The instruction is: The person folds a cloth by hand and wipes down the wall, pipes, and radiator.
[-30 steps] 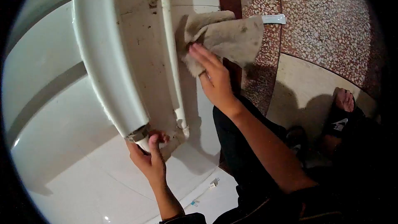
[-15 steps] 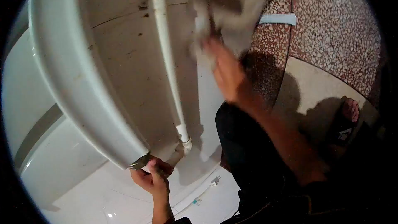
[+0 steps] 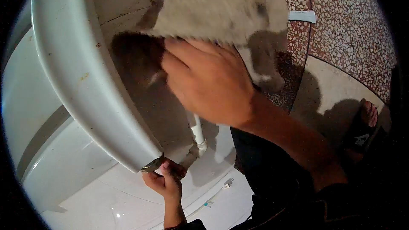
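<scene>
My right hand [image 3: 208, 76] is closed on a beige, fuzzy-looking cloth [image 3: 221, 15], which has dark smudges and hangs over the white pipe [image 3: 197, 130], hiding its middle. Beneath it, the dingy white surface [image 3: 140, 66] behind the pipe lies in shadow. Lower down, my left hand [image 3: 167, 181] has its fingers curled at the bottom end of a long, curved white glossy piece [image 3: 100, 89], thumb beside a dark metallic edge [image 3: 152, 165]. Brown and yellowish spots mark that piece. Part of the left fingers is hidden behind its end.
A white cord with a plug [image 3: 228, 185] lies on the pale floor below. To the right are speckled red-and-white terrazzo [image 3: 341, 21], a pale strip-like object [image 3: 302, 16] and a beige slab [image 3: 321, 81]. A foot in a dark sandal [image 3: 362, 132] rests there.
My right hand has swung the cloth leftward, from beside the pipe to across it. The left hand keeps its place at the curved piece's end. The whole view has shifted slightly.
</scene>
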{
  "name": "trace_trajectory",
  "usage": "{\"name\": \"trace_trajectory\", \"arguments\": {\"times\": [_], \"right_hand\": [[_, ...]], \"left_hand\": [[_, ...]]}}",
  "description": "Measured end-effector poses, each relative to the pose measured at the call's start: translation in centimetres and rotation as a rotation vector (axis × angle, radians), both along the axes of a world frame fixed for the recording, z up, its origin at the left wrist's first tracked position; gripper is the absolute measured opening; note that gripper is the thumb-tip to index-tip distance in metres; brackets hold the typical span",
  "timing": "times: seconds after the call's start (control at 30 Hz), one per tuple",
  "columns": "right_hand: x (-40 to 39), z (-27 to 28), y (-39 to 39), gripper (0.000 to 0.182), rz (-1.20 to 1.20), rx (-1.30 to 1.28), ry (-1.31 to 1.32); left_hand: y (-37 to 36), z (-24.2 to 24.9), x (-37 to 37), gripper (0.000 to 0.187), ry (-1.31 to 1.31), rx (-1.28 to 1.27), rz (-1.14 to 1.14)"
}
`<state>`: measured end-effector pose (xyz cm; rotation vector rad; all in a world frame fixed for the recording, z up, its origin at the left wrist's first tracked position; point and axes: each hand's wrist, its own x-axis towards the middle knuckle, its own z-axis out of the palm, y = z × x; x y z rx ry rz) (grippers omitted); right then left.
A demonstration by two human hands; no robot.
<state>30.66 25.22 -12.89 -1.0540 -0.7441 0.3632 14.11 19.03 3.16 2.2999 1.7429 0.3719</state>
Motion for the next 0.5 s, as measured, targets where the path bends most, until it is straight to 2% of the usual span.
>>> {"name": "trace_trajectory", "arguments": {"times": [0.07,0.13,0.2,0.23,0.27,0.33,0.37,0.47,0.5], "right_hand": [[0.4,0.4,1.1,0.016,-0.035,-0.226,-0.161],[-1.1,1.3,-0.3,0.019,-0.074,-0.245,-0.167],[-4.1,1.0,-2.3,0.019,0.018,-0.236,-0.099],[-5.3,0.7,-2.9,0.019,-0.004,-0.292,-0.238],[-4.3,1.1,-2.3,0.019,-0.008,-0.282,-0.245],[-1.3,2.0,0.4,0.019,-0.089,-0.347,-0.037],[0.4,1.9,1.4,0.020,-0.115,-0.333,-0.129],[-2.0,1.9,-0.4,0.016,-0.062,-0.280,-0.056],[-3.0,2.3,-1.2,0.016,-0.018,-0.269,0.068]], "left_hand": [[-0.1,-0.1,-0.2,0.020,0.003,0.015,-0.001],[-0.5,0.5,-0.5,0.021,0.020,0.026,0.002],[0.1,-0.1,-0.1,0.017,0.107,0.073,-0.069],[0.2,-0.2,0.4,0.016,0.114,0.077,-0.080],[0.3,-0.3,0.8,0.016,0.121,0.081,-0.092],[0.5,-0.4,0.9,0.014,0.033,0.063,-0.024],[0.6,-0.3,1.0,0.014,0.010,0.051,-0.002],[0.5,-0.4,1.0,0.013,-0.003,0.032,0.019],[0.6,-0.4,1.0,0.013,-0.017,0.017,0.016]]}}
